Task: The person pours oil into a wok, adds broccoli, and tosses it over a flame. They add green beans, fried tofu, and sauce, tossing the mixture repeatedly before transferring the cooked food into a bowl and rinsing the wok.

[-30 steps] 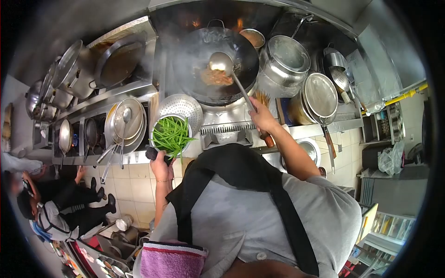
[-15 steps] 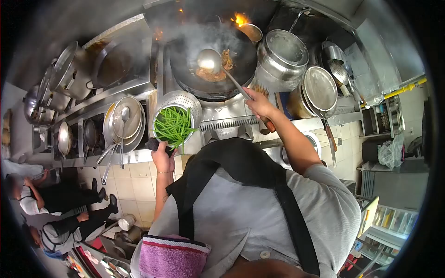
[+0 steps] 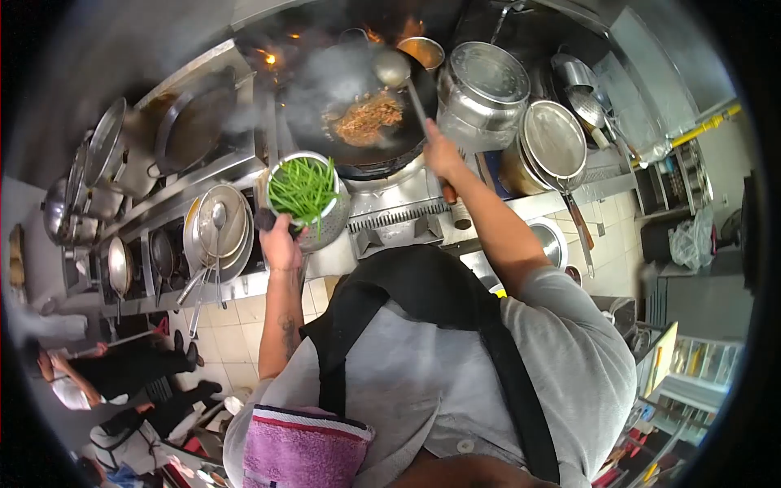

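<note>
The right hand is wrapping its fingers around a long metal ladle in a round black wok, the left hand clutching a round metal bowl of green beans.

A stainless-steel cooking counter spans the kitchen above a floor of pale, squarish tiles, backed by a dark, haze-softened wall. At the right, a yellow pipe slants near a light grey wall, with a grey cabinet and pale shelving lower down. Light glints on the metal and brightens the tiles.
</note>
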Tool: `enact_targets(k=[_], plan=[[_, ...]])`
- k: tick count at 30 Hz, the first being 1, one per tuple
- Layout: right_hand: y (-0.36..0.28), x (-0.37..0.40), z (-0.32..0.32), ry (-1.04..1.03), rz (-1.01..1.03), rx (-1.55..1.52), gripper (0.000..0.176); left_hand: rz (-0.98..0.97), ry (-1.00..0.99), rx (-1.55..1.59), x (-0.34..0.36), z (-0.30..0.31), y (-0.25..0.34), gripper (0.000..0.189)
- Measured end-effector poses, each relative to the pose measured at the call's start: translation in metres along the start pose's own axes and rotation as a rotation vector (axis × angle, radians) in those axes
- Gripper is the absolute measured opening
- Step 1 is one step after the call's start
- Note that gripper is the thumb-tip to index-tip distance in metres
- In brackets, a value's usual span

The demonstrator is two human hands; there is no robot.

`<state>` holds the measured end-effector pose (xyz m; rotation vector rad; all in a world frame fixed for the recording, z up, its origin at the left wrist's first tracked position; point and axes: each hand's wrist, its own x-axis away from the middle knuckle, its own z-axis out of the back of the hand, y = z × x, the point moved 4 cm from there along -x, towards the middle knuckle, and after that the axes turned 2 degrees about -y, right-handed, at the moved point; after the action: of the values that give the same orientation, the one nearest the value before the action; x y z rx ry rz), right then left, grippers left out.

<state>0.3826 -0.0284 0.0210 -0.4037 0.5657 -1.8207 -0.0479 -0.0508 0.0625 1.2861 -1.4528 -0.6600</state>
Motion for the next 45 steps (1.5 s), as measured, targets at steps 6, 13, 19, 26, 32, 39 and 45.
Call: enact_targets(k=[6,13,19,26,32,39,45], plan=[[-0.041,0.070,0.017,-0.549,-0.279,-0.489,0.066,-0.289,0.011,-0.241,-0.074,-0.079,0.051,0.031],[0.027,0.104,0.002,0.103,0.139,-0.236,0.076,-0.915,-0.136,-1.423,-0.112,-0.213,0.045,0.050],[0.028,0.174,0.078,-0.042,-0.108,-0.013,0.078,-1.448,-0.209,-1.707,-0.149,-0.255,0.046,0.028],[0.015,0.162,0.099,0.027,0.060,-0.118,0.075,-1.555,-0.413,-1.601,-0.124,-0.259,0.060,0.032],[-0.016,0.085,0.084,-0.071,0.132,-0.025,0.070,-0.829,0.346,-0.802,-0.136,-0.073,0.088,0.040],[0.019,0.049,0.004,-0.269,0.325,0.283,0.069,-0.464,0.712,0.388,0.106,0.278,0.008,0.029],[0.039,0.041,-0.030,-0.321,0.335,0.313,0.061,-0.775,1.830,0.824,0.480,0.414,-0.178,0.029]])
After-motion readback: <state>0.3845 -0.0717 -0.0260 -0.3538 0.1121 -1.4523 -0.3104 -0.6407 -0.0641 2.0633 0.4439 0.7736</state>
